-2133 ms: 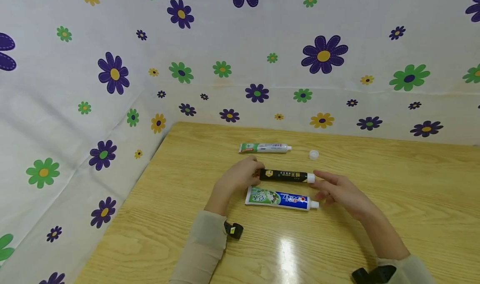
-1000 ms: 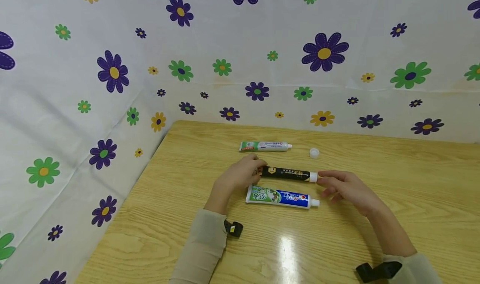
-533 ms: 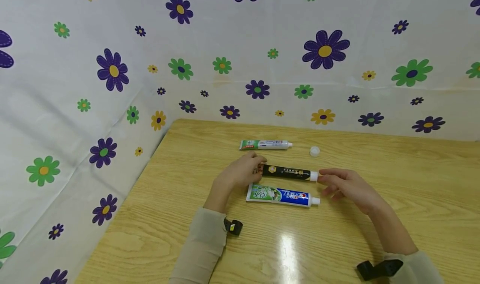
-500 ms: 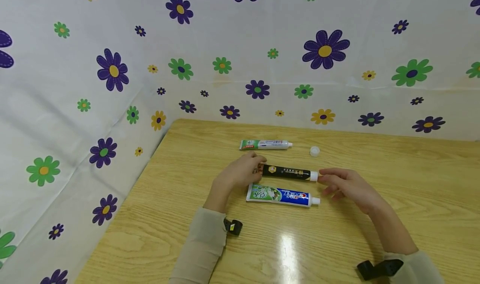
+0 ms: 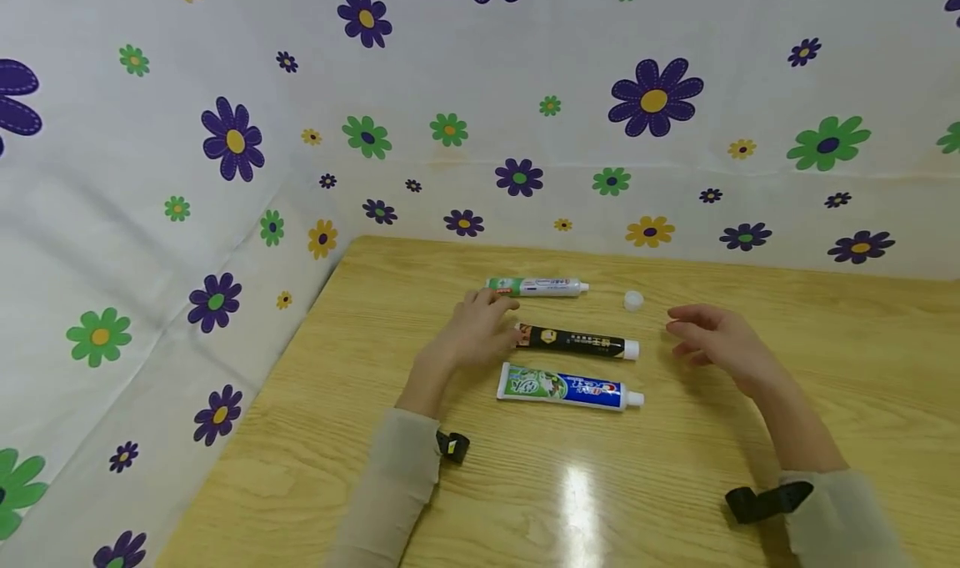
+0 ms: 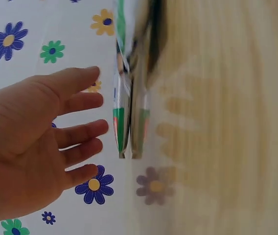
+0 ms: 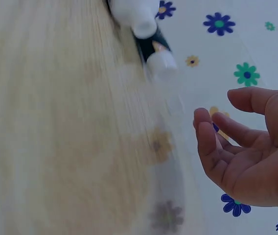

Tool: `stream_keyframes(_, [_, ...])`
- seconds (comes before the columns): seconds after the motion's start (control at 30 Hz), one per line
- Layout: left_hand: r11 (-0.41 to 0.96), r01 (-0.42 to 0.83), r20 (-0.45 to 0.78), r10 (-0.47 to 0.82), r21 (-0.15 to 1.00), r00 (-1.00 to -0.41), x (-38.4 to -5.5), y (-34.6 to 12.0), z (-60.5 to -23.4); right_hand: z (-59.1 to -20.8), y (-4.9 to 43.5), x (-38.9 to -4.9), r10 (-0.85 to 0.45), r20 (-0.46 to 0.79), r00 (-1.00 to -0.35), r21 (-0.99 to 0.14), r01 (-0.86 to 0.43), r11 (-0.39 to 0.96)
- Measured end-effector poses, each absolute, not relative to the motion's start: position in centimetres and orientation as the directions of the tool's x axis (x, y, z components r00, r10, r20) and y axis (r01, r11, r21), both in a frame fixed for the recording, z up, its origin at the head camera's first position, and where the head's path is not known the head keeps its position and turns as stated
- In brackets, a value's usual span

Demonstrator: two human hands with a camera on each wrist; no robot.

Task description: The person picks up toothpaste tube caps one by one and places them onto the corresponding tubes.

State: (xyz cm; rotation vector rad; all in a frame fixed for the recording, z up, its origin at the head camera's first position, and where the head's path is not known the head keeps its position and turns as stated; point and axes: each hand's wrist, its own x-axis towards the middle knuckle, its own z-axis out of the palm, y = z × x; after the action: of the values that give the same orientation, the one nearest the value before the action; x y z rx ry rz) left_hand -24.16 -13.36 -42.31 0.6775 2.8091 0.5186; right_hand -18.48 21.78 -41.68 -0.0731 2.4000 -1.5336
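Three toothpaste tubes lie in rows on the table in the head view, caps to the right. The black toothpaste tube (image 5: 577,341) is in the middle. Nearest the person is the blue and green toothpaste tube (image 5: 562,387); farthest is the small white and green toothpaste tube (image 5: 543,287). My left hand (image 5: 474,330) hovers at the left ends of the black and small tubes, covering a corner of the small one. In the left wrist view its fingers are spread and hold nothing. To the right of the caps, my right hand (image 5: 720,347) is raised, fingers loosely bent, holding nothing.
A loose round white cap (image 5: 633,300) lies right of the small tube. The wooden table (image 5: 360,368) ends at the back and left against a flower-printed cloth (image 5: 450,67). A dark wrist strap (image 5: 768,501) sits on the right sleeve.
My left hand has let go of the black tube's left end and opened, shifting slightly left and back. The right hand has drawn away from the black tube's cap to the right.
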Motion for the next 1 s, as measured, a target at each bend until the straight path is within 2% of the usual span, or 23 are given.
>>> stream_keyframes(0.13, [0.852,0.393,-0.115,0.454,0.347,-0.883,-25.7,-13.5,-42.0,-41.7,21.8,-20.2,-0.187,-0.171,-0.967,-0.851,0.049,0.524])
stream_keyframes(0.27, [0.856,0.416,-0.141,0.473,0.306,-0.87,-27.6,-13.1,-41.6,-42.0,21.0,-22.0,-0.167,-0.143,-0.976,-0.79,0.011,0.612])
stream_keyframes(0.57, [0.882,0.454,-0.214,0.471,0.126,-0.856,-30.1,-10.6,-41.6,-43.2,19.0,-25.3,-0.145,-0.15,-0.978,-0.656,-0.011,0.754])
stream_keyframes(0.73, [0.895,0.421,-0.242,0.445,0.146,-0.862,-29.8,-9.7,-41.7,-43.5,18.3,-25.6,-0.149,-0.173,-0.974,-0.633,-0.006,0.774])
stream_keyframes(1.0, [0.905,0.39,-0.237,0.422,0.172,-0.875,-29.9,-8.7,-42.0,-44.0,17.9,-25.7,-0.151,-0.1,-0.983,-0.573,-0.067,0.817])
